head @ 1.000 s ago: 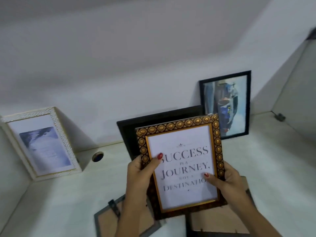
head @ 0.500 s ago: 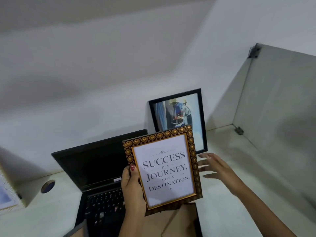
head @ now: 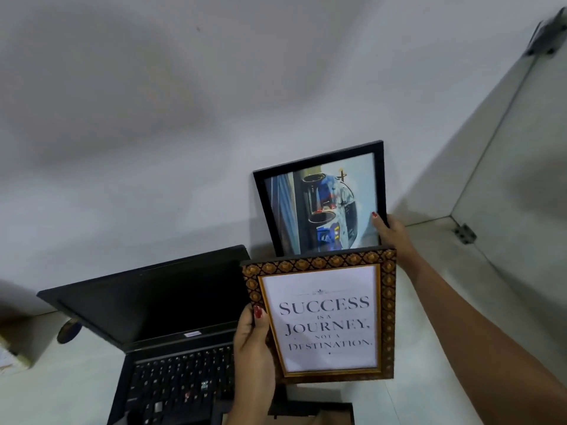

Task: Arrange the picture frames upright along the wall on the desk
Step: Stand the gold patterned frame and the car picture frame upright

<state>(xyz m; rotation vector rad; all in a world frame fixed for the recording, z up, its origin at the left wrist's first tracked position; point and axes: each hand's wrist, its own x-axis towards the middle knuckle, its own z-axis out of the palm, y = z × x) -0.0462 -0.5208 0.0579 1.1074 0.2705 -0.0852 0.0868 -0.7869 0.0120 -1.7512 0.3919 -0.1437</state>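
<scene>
My left hand [head: 253,348] grips the left edge of a brown-and-gold patterned frame [head: 387,314] that reads "Success is a journey, not a destination", held upright above the desk. Behind it a black frame [head: 319,207] with a car picture leans upright against the white wall. My right hand [head: 391,233] is closed on that black frame's lower right edge, thumb on the glass. Another frame [head: 325,414] lies flat at the bottom edge, mostly hidden.
An open black laptop [head: 171,326] sits on the white desk [head: 429,378] to the left of the frames. A grey partition panel [head: 515,167] closes the desk's right side. A round cable hole [head: 69,331] shows at the left, beside a white frame's corner [head: 12,354].
My right hand reached from open air to the black frame and took hold of its right edge. The patterned frame stays in my left hand. The view shifted closer to the right.
</scene>
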